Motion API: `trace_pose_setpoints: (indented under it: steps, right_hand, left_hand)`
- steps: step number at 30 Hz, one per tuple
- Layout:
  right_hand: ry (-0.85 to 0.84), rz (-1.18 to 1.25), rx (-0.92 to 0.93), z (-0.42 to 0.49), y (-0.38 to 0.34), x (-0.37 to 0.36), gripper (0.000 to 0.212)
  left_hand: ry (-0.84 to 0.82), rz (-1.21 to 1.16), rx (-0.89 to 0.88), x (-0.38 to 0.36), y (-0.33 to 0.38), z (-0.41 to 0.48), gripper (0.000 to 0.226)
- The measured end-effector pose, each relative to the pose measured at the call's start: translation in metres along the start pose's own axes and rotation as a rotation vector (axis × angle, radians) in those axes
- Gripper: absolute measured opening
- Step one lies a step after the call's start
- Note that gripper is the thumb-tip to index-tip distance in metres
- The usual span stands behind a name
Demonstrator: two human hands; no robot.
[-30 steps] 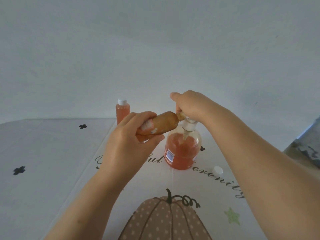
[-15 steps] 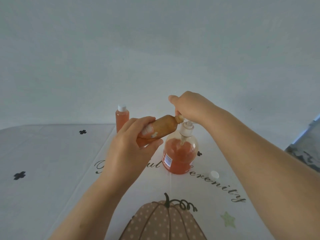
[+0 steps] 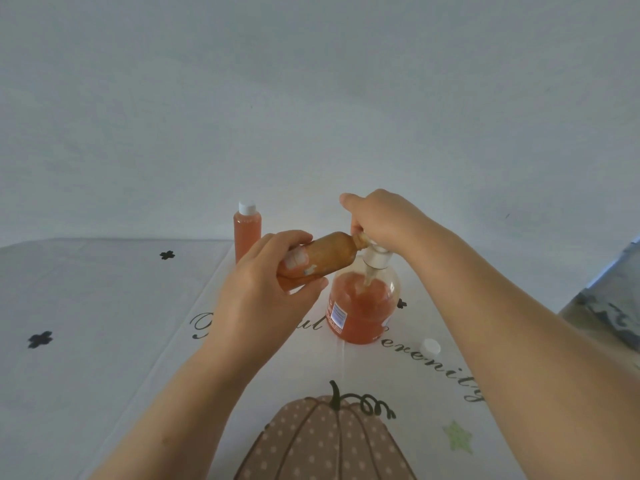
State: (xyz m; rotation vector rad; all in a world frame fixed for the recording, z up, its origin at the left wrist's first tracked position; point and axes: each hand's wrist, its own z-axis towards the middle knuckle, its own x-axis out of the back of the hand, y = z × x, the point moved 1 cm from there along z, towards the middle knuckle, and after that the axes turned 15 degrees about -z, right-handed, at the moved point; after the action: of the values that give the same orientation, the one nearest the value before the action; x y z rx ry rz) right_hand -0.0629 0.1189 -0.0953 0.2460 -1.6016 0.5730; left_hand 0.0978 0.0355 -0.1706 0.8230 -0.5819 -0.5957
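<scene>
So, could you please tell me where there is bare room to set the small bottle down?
Free: the tablecloth left of the capped bottle and left hand; also the pumpkin print at the near edge. Crowded: around the pump bottle, with the right hand and loose cap.

The table (image 3: pixel 69 278), under a white pumpkin-print cloth (image 3: pixel 145 368) (black clovers, script lettering), carries a round clear pump bottle of orange liquid (image 3: pixel 360 315), a slim white-capped orange bottle (image 3: pixel 246 233) behind it, and a loose white cap (image 3: pixel 430 347) nearby.
</scene>
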Motion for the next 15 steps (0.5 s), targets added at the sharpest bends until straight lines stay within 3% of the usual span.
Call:
trace_pose_setpoints:
  steps: [6,10,15]
  right_hand:
    - [0.060,-0.112,-0.015,0.005,-0.002,0.012,0.059]
    - [0.033,-0.061,-0.001,0.002,-0.002,0.012,0.058]
    - [-0.001,-0.048,0.046,0.000,0.001,0.004,0.041]
  left_hand:
    - [0.026,-0.007,-0.059,-0.001,0.004,-0.001,0.045]
    - [0.026,-0.015,-0.044,-0.001,0.003,-0.001,0.045]
    - [0.014,-0.003,-0.013,0.000,0.001,0.001,0.043]
